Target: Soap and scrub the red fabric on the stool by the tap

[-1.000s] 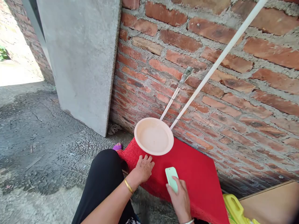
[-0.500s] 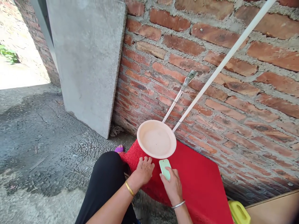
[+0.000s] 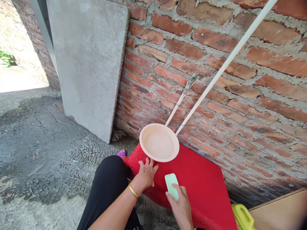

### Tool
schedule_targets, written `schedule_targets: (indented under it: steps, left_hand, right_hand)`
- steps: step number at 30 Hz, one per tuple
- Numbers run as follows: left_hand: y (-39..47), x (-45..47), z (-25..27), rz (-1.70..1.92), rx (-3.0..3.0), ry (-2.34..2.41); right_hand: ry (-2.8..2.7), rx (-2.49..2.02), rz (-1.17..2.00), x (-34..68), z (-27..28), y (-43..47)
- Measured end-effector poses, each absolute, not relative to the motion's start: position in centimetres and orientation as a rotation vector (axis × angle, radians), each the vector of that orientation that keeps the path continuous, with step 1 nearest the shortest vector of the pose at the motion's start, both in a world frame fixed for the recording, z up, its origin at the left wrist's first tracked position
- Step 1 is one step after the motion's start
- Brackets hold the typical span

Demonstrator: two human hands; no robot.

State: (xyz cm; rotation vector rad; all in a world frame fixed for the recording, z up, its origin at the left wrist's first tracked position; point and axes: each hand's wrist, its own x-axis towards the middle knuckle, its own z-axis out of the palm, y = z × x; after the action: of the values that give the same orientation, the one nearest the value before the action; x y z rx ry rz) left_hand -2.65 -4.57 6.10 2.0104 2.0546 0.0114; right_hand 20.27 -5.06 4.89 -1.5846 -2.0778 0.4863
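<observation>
A pale green oblong brush or case (image 3: 171,184), its exact kind unclear, is gripped in my right hand (image 3: 180,204) over the red cloth (image 3: 199,185). My left hand (image 3: 146,172) is spread with fingers apart, close to the near rim of a pale pink basin (image 3: 159,143); whether the fingertips touch the rim I cannot tell. The basin stands at the far left part of the red-covered surface, and nothing but a shallow, smooth bottom shows in it.
Behind the cloth rises a brick wall (image 3: 216,105) with a white pipe (image 3: 223,70) and a shorter pipe (image 3: 176,108). A concrete slab (image 3: 88,64) leans at left. A yellow jug (image 3: 243,217) and a tan board (image 3: 280,210) are at lower right. The floor (image 3: 35,143) looks wet.
My right hand has drawn back from the basin, toward the lower right, with the green thing still in it. The left hand's fingers have spread wider and moved slightly toward the basin.
</observation>
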Motion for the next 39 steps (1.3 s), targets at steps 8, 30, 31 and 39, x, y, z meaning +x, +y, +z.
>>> schedule_targets:
  steps: [8,30,31,39]
  left_hand:
    - [-4.7,-2.1,5.9,-0.045,2.063,2.123]
    - [-4.4,-1.8,7.0,-0.099,2.078,2.096]
    - [-4.3,-1.7,7.0,-0.106,2.077,2.096]
    - [-4.5,-1.8,6.2,-0.078,2.086,2.131]
  right_hand:
    - [-2.059,-1.632,0.405,22.8,4.8,-4.9]
    - [-1.761,-1.909,0.391,29.4,5.6,-3.6]
    - [-1.734,-1.922,0.394,29.8,5.7,-3.4]
    - [-1.987,-1.59,0.521,22.0,5.5,-3.9]
